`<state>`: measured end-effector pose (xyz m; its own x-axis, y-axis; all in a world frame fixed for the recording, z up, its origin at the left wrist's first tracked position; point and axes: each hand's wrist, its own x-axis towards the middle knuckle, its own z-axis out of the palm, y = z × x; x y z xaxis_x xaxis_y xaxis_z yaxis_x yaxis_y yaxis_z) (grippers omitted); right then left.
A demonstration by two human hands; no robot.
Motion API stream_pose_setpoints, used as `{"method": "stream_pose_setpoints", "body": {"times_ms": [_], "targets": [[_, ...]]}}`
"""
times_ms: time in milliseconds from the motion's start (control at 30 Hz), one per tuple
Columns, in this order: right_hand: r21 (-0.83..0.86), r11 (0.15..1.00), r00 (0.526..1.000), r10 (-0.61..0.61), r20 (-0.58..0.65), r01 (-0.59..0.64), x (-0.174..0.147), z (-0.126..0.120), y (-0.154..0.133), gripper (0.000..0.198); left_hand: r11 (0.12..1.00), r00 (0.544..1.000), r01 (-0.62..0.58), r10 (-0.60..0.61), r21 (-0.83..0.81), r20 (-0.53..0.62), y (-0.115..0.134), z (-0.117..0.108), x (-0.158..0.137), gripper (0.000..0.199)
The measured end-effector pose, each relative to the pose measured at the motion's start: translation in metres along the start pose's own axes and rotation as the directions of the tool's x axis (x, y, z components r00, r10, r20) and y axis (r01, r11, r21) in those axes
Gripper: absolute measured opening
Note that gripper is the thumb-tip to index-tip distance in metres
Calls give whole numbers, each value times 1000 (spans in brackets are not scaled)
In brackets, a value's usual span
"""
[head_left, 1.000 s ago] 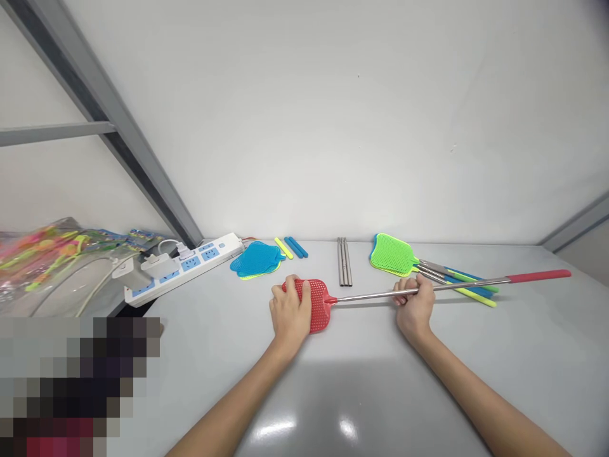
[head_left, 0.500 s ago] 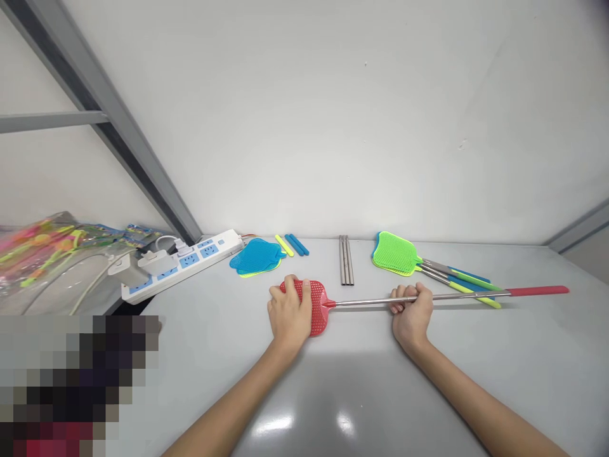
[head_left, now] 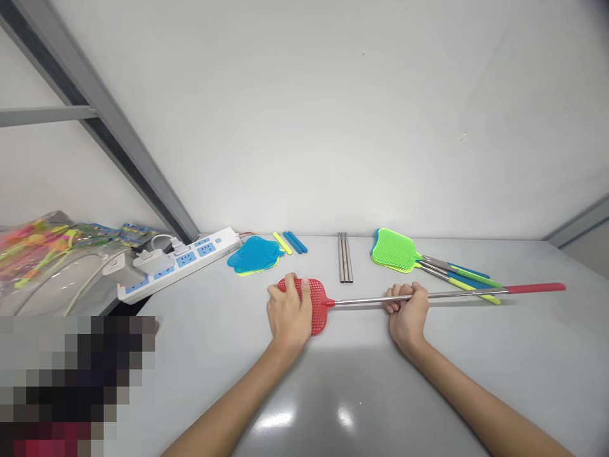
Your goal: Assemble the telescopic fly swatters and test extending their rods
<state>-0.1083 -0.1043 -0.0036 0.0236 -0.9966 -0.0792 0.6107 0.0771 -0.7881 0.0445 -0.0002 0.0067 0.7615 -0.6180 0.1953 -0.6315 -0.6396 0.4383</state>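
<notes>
A red fly swatter (head_left: 320,304) with a long metal rod lies sideways across the grey table. My left hand (head_left: 291,311) is closed over its perforated head, covering much of the left part. Around the middle of the rod, my right hand (head_left: 408,314) has its fingers curled shut. The swatter's red grip (head_left: 535,289) points right. Behind that rod lie finished-looking swatters with a green head (head_left: 394,250) on top and blue and yellow-green handles. Three metal rods (head_left: 345,258) lie side by side beyond the space between my hands.
Loose blue swatter heads (head_left: 254,254) lie back left, beside a yellow grip (head_left: 282,243) and two blue grips (head_left: 295,242). A white power strip (head_left: 190,263) with plugs and cables sits farther left, near bagged colourful items (head_left: 42,247). A wall (head_left: 361,127) stands behind the table.
The view has shifted slightly. Both hands keep their hold on the red fly swatter, which lies in nearly the same place.
</notes>
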Motion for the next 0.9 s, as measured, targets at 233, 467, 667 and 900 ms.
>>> {"method": "stream_pose_setpoints", "body": {"times_ms": [233, 467, 667, 900], "targets": [[-15, 1000, 1000, -1, 17, 1, -1, 1, 1, 35, 1000, 1000, 7, -7, -9, 5, 2, 0, -1, 47], [-41, 999, 999, -11, 52, 13, -2, 1, 1, 35, 999, 999, 27, -27, -25, 21, 3, -1, -2, 46], [-18, 999, 999, 39, 23, -39, -4, 2, 0, 37, 997, 1000, 31, -30, -69, 8, 4, -2, -4, 46], [-13, 997, 997, 70, 14, -70, -5, 2, 0, 36, 996, 999, 39, -39, -76, 12, 4, -1, -4, 44]]}}
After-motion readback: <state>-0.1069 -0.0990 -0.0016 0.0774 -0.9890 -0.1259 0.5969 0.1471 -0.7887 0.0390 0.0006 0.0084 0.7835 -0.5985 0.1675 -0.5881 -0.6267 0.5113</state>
